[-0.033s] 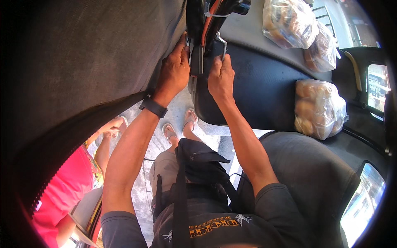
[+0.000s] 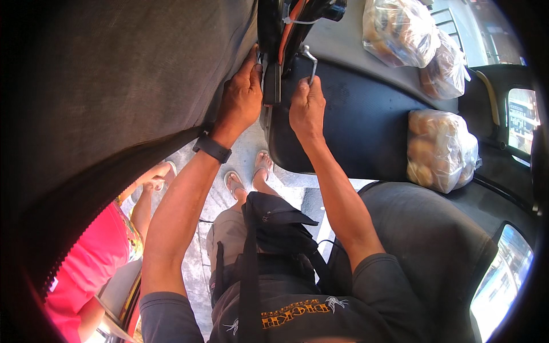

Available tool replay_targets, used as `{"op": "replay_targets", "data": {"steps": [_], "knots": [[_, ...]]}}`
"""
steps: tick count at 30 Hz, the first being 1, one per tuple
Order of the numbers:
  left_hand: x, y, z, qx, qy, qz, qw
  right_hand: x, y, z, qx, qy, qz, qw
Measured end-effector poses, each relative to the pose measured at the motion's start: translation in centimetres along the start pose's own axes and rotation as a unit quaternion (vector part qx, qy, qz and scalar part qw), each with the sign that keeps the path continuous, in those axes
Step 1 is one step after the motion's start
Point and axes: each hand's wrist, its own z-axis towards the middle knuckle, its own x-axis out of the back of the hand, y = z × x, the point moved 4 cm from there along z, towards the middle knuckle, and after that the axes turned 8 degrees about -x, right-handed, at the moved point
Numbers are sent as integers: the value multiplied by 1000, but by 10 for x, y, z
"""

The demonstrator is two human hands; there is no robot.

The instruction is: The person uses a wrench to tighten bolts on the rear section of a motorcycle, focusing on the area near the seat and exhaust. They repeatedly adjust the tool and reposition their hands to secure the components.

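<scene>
My right hand (image 2: pixel 307 108) is closed round the lower end of a bent silver wrench (image 2: pixel 313 62). The wrench's upper end meets the right side of a black post (image 2: pixel 269 28), which has an orange-red cable along it. On the post's left side, my left hand (image 2: pixel 240 102) is closed with its fingers pointing up. A sliver of silver metal shows by its fingertips, but what it grips is mostly hidden. Between the hands hangs a dark rectangular bar (image 2: pixel 273 86), the lower part of the post.
A black padded seat (image 2: pixel 354 120) lies right of my hands. Clear plastic bags of round brown items (image 2: pixel 437 151) rest at the right. Dark fabric (image 2: pixel 126 68) hangs at the left. Beyond it sits a person in a pink shirt (image 2: pixel 94 251). A black bag (image 2: pixel 274 217) hangs at my front.
My right hand has shifted slightly to the right, and the lower end of the wrench has swung a little with it. My left hand stays in place.
</scene>
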Motion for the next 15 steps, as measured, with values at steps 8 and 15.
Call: {"op": "replay_targets", "data": {"steps": [8,15], "knots": [[-3,-2,2,-31,12,-4,999,-1,7,3,49,-22,-43,998],[-3,-1,-2,-51,10,21,998,3,16,15,102,-35,-76,991]]}}
